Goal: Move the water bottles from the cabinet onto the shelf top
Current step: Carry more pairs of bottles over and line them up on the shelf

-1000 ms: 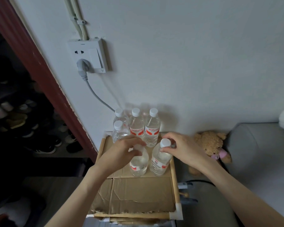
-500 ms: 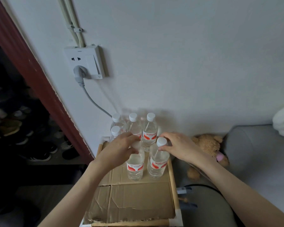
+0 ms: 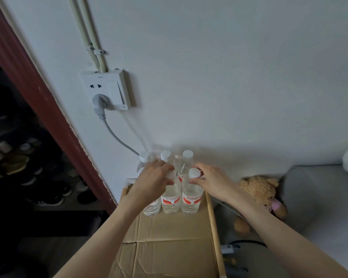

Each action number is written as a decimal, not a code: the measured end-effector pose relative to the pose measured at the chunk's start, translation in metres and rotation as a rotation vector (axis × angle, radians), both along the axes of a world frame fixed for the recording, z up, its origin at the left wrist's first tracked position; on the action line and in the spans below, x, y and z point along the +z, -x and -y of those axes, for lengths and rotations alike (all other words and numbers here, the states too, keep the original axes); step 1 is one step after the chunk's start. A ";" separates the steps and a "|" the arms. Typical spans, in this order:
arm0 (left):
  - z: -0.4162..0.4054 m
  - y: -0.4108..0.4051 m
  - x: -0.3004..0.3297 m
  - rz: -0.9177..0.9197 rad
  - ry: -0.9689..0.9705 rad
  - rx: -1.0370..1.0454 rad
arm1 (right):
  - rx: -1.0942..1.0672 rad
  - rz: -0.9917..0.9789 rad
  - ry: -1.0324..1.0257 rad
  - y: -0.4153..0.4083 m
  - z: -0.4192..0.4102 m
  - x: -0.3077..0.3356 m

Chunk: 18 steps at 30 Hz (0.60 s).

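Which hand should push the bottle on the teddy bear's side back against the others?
Probably the right hand. It already holds the neck of that front bottle, on the teddy bear side. The left hand is busy on the middle front bottle and would have to reach across.

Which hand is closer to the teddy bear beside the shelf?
The right hand. It holds a bottle just left of the teddy bear, while the left hand grips another bottle farther left, beyond the right hand.

The left hand (image 3: 153,181) hides one bottle's cap (image 3: 170,174) — the shoes (image 3: 48,197) at left are too dark to make out.
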<state>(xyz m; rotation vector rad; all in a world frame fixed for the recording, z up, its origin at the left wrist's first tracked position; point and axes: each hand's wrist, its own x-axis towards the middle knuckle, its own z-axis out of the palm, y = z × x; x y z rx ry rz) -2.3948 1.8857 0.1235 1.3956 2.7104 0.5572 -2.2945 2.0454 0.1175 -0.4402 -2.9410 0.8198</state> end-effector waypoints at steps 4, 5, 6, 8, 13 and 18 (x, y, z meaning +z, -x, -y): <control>-0.003 0.006 0.001 0.014 0.024 0.000 | -0.002 -0.037 0.022 0.005 0.002 -0.001; -0.003 0.007 0.001 0.023 0.024 0.000 | 0.000 -0.046 0.029 0.006 0.003 -0.002; -0.004 0.007 0.001 0.032 0.025 -0.001 | 0.003 -0.056 0.035 0.007 0.004 -0.003; -0.004 0.009 0.001 0.044 0.026 -0.003 | 0.009 -0.073 0.029 0.009 0.005 -0.005; -0.003 0.012 0.000 0.066 0.013 -0.018 | 0.015 -0.092 0.025 0.011 0.005 -0.008; 0.000 0.013 -0.002 0.085 -0.003 -0.020 | 0.001 -0.122 0.026 0.008 0.005 -0.013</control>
